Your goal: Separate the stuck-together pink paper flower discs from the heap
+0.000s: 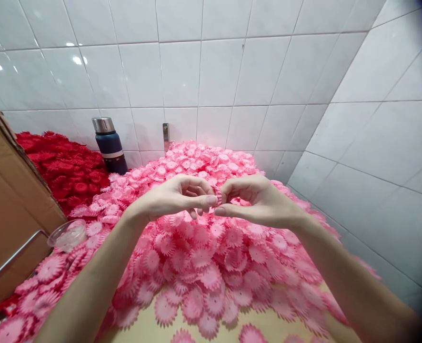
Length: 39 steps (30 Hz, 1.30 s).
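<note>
Both hands meet over a big heap of pink scallop-edged discs (202, 257), which look like flower petal pieces with a small centre hole. My left hand (182, 194) pinches a small pink petal disc (217, 195) between thumb and fingers. From the other side, my right hand (256, 200) closes its thumb and index finger at the edge of the same disc. The disc is seen nearly edge-on, and whether it is one piece or a few stacked cannot be made out.
A heap of red pieces (66, 166) lies at the left behind a cardboard box (14, 205). A dark blue bottle (111, 147) leans by the tiled wall (218, 71). A clear plastic tub (68, 234) sits at the left. Yellowish tabletop (146, 326) shows in front.
</note>
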Available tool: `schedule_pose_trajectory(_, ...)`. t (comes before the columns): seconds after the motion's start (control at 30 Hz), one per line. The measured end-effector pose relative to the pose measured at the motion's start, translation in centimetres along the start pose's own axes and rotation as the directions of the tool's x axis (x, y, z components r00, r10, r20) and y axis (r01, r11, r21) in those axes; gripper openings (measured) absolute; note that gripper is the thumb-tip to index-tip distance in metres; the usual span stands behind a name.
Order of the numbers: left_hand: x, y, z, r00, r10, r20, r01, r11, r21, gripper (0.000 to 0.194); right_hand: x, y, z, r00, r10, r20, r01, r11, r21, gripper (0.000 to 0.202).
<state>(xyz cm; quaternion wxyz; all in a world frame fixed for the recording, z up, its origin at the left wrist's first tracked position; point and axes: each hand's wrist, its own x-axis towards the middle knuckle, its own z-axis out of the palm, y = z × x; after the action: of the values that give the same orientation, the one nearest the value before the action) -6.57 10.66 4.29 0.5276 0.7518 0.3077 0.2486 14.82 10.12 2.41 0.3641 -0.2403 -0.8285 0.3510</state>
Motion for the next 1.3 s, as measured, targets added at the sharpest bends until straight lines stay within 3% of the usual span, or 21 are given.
schedule_pose_trajectory(0.53, -0.8, 1.4, 0.4, 1.000, 0.019, -0.001, -0.019, 0.987, 0.160, 0.023, -0.1, -0.2, -0.3, 0.996, 0.033, 0.081, -0.033, 0.999, -0.003, 0.017)
schedule_pose_trajectory(0.87, -0.6, 0.9, 0.1, 0.996, 0.088, 0.018, -0.089, 0.992, 0.086, 0.020, -0.3, -0.4, -0.6, 0.990, 0.089, 0.107, -0.099, 0.991, 0.092, 0.023)
schedule_pose_trajectory(1.07, -0.8, 1.2, 0.0, 0.997, 0.052, -0.061, -0.040, 0.983, 0.176, 0.020, -0.4, -0.1, -1.2, 0.996, 0.085, -0.001, -0.085, 0.996, 0.034, 0.020)
schedule_pose_trajectory(1.3, -1.7, 2.1, -0.6, 0.991, 0.035, -0.133, -0.005, 0.977, 0.215, 0.021, -0.5, 1.1, -2.5, 0.976, 0.024, -0.217, 0.025, 0.976, 0.218, 0.024)
